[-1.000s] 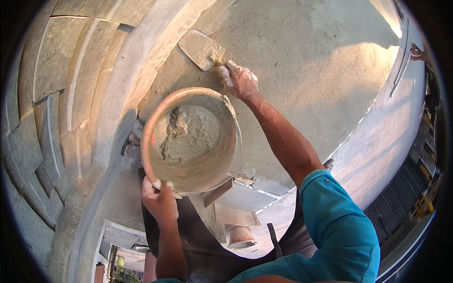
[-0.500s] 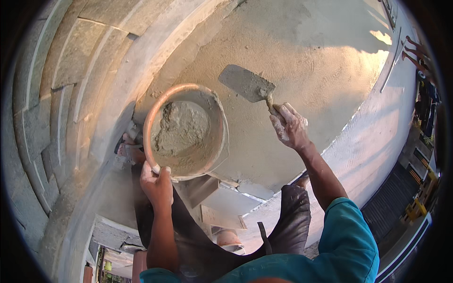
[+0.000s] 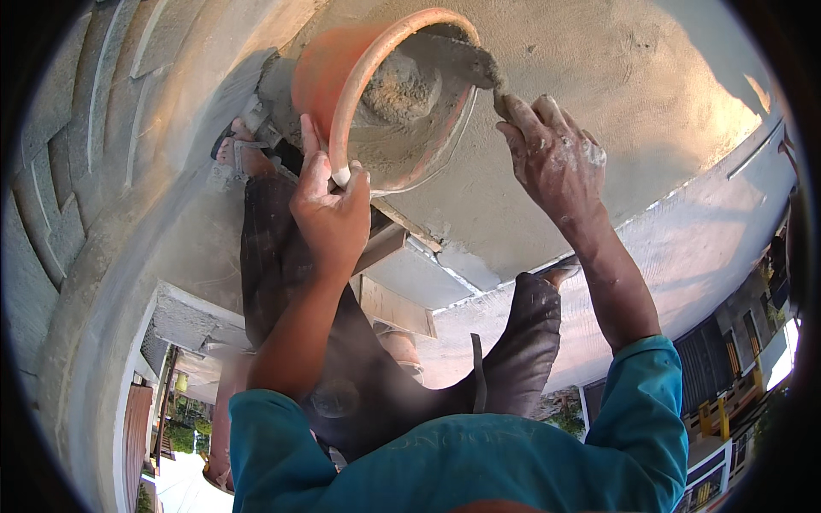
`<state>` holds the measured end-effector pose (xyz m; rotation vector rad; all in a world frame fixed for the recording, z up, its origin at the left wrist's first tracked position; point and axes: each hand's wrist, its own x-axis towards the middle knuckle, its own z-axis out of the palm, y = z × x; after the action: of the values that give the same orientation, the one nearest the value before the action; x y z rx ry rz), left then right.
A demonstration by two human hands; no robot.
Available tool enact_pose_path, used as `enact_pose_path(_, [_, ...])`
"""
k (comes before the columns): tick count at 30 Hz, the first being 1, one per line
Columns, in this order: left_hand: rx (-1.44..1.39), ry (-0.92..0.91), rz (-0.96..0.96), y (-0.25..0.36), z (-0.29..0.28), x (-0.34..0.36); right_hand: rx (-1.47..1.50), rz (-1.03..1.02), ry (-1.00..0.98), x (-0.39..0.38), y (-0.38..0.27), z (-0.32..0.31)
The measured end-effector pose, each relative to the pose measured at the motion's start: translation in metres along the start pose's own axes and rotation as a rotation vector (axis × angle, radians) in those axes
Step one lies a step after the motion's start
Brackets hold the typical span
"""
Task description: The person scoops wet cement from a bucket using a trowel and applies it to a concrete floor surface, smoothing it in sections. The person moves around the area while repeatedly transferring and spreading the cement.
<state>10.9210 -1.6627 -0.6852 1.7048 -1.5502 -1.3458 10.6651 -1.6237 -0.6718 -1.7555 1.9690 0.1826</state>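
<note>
Trowel (image 3: 462, 58) and bucket (image 3: 329, 81) have come together since the earlier frame: the blade, then out over the broad grey surface (image 3: 590, 68), now reaches into the bucket, which has tipped so that its mouth faces right. We find this orange bucket near the top centre of our view, ahead of the body and between the hands. Our left hand (image 3: 332, 201) grasps the near rim, fingers clamped on the lip, apparently to steady the bucket and hold its mouth toward the blade. Our right hand (image 3: 560, 167) has its fingers curled round the trowel's handle, coming from the right, so the blade crosses that side of the rim. Grey mortar (image 3: 402, 96) lies lumped inside. What bears the bucket underneath, we cannot tell.
</note>
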Motion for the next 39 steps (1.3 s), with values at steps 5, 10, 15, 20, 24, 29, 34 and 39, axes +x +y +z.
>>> enact_pose_path(5, [0.075, -0.024, 0.072, -0.002, -0.001, -0.003, 0.267, 0.144, -0.238, 0.008, 0.006, 0.041])
enact_pose_path(10, [0.105, -0.035, 0.124, 0.007, -0.003, 0.003, 0.455, 0.049, -0.334, 0.016, 0.017, 0.091])
enact_pose_path(15, [0.020, 0.005, -0.013, -0.009, -0.004, 0.003, 0.544, 0.060, -0.373, 0.023, 0.013, 0.086])
enact_pose_path(20, [-0.299, 0.043, -0.333, -0.012, -0.002, 0.007, 0.625, 0.074, -0.313, 0.015, 0.026, 0.075])
enact_pose_path(24, [-0.405, 0.084, -0.456, -0.022, 0.002, 0.015, 0.722, 0.083, -0.232, 0.013, 0.039, 0.041])
enact_pose_path(29, [-0.476, 0.094, -0.513, -0.014, -0.004, 0.014, 0.702, 0.197, -0.160, 0.026, 0.083, -0.009])
enact_pose_path(34, [-0.467, 0.116, -0.507, -0.012, -0.018, 0.012, 0.832, 0.384, 0.009, 0.087, 0.148, -0.049])
enact_pose_path(39, [-0.337, -0.024, -0.506, -0.010, -0.021, 0.012, 0.363, 0.508, -0.067, 0.239, 0.232, -0.068])
